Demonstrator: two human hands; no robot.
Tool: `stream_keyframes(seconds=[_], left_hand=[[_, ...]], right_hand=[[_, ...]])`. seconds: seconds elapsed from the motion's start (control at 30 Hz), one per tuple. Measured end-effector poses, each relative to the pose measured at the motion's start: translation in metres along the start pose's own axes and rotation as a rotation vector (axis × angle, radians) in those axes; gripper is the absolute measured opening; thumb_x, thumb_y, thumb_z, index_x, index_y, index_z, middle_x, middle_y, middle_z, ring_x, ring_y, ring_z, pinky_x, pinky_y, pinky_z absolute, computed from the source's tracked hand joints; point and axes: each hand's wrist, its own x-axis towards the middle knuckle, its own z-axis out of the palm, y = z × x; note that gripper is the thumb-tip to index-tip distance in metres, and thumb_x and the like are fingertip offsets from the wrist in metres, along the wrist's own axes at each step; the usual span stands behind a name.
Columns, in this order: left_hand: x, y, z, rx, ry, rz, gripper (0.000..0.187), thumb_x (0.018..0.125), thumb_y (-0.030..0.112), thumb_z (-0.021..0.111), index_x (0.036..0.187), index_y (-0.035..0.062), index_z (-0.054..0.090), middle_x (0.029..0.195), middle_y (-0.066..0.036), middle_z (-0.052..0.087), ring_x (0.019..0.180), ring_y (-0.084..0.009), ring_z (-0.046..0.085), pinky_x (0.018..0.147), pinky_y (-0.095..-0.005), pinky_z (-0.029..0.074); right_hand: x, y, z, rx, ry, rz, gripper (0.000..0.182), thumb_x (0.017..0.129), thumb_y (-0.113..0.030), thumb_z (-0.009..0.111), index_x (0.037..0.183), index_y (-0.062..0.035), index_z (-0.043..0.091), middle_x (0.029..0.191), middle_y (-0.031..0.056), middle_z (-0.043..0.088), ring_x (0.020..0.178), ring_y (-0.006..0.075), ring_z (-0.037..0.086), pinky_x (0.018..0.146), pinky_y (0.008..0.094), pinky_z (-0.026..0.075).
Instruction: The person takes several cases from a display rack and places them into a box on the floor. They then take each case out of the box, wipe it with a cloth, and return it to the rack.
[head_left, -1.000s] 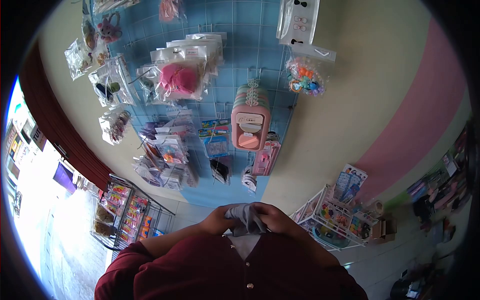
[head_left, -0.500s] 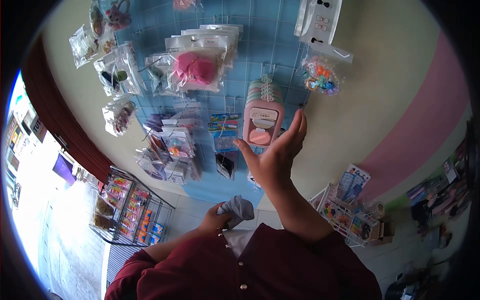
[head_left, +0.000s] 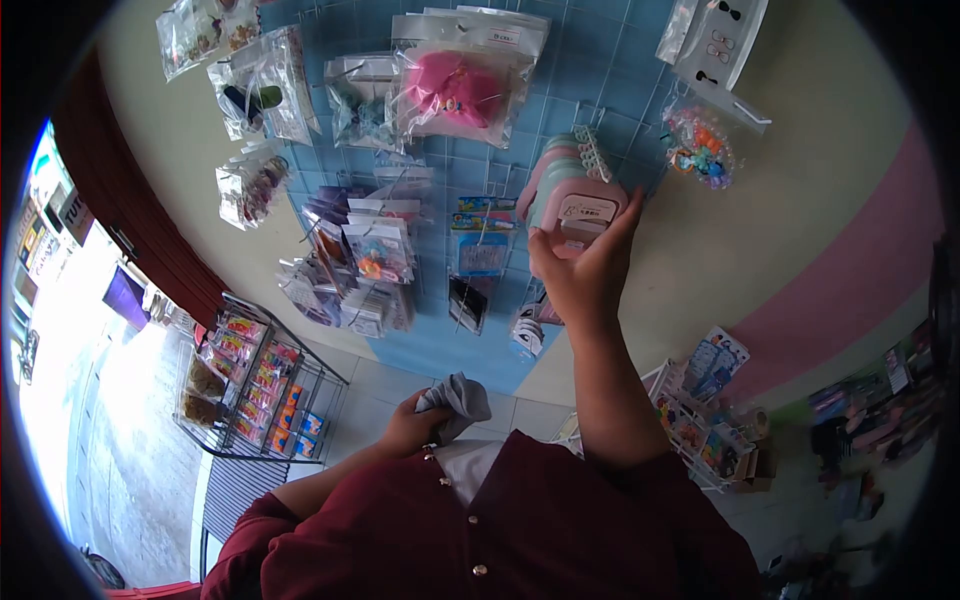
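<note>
Pink case (head_left: 578, 200) in right hand (head_left: 580, 275), grey cloth (head_left: 455, 397) in left hand (head_left: 415, 425)

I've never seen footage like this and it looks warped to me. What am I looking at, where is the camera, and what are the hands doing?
The camera sits on a person's head and looks forward and down, so its wide lens bends the edges. At the bottom is the wearer's own dark red shirt. Ahead is a blue wall grid hung with small bagged goods, such as a pink item in a clear bag. The right hand is raised and grips a pink and green boxy item hanging on that grid. The left hand, near the chest, holds a bunched grey cloth. Wire racks of goods stand on the floor below.
</note>
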Motion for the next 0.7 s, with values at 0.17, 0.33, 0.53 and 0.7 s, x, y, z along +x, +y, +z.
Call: stream_keyframes(seconds=[0.17,0.33,0.53,0.7], left_hand=[[-0.001,0.008,-0.001,-0.004,-0.044,-0.022,0.032,0.083,0.007,0.063,0.114,0.0008,0.056,0.101,-0.009,0.064,0.092,-0.0167,0.062,0.081,-0.0289,0.051],[0.001,0.011,-0.002,0.042,-0.047,-0.072,0.032,0.083,0.006,0.064,0.114,0.0001,0.056,0.102,-0.009,0.064,0.093,-0.0174,0.063,0.082,-0.0292,0.051],[0.008,0.011,-0.004,0.096,-0.047,-0.132,0.034,0.082,0.006,0.065,0.114,-0.0009,0.055,0.102,-0.01,0.064,0.092,-0.0183,0.063,0.082,-0.0291,0.051],[0.016,0.002,-0.006,0.111,-0.074,-0.166,0.034,0.082,0.006,0.065,0.114,-0.001,0.055,0.102,-0.01,0.064,0.092,-0.0181,0.063,0.081,-0.0293,0.051]], right_hand=[[-0.002,-0.007,-0.008,0.118,-0.085,0.096,0.109,0.066,-0.019,0.078,0.143,0.0099,0.008,0.134,0.0312,0.036,0.123,0.038,0.045,0.102,0.042,0.038],[-0.001,-0.005,-0.012,0.037,-0.096,0.067,0.107,0.066,-0.022,0.075,0.143,0.0099,0.009,0.136,0.0324,0.036,0.122,0.0416,0.046,0.101,0.0416,0.04],[-0.001,-0.018,-0.026,-0.023,-0.052,-0.006,0.1,0.065,-0.019,0.075,0.142,0.0077,0.017,0.132,0.0296,0.04,0.12,0.0416,0.048,0.099,0.0437,0.041],[-0.002,-0.021,-0.024,-0.198,0.044,-0.128,0.094,0.063,-0.014,0.076,0.14,0.005,0.025,0.126,0.0255,0.046,0.116,0.0386,0.05,0.096,0.0437,0.043]])
